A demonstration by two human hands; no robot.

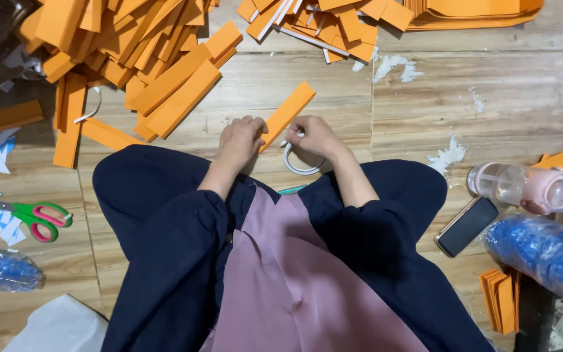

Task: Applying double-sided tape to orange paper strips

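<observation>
left hand point(241, 138) and right hand point(314, 135) low between knees, fingers point(260, 124) curled shut, wrists close together

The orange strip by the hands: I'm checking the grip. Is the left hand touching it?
Touching. The head view shows the left hand with its fingertips on the near end of the orange strip.

Pale wood-plank floor point(522, 98) (white scraps scattered), evenly lit from above.
</observation>
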